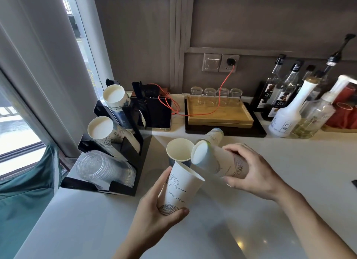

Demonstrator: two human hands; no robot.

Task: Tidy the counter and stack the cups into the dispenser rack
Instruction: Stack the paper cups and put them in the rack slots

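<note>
My left hand grips a white printed paper cup near its base, mouth tilted up and away. My right hand holds a second white paper cup on its side, its bottom pointing left just above the first cup's mouth. An open blue-sided cup stands on the counter behind them, and another cup lies farther back. The black dispenser rack at the left holds two slanted stacks of paper cups and a stack of clear plastic cups at the bottom.
A wooden tray with several upturned glasses sits at the back, crossed by an orange cable from the wall socket. Syrup bottles crowd the right. A black device stands behind the rack. Green fabric hangs off the counter's left edge.
</note>
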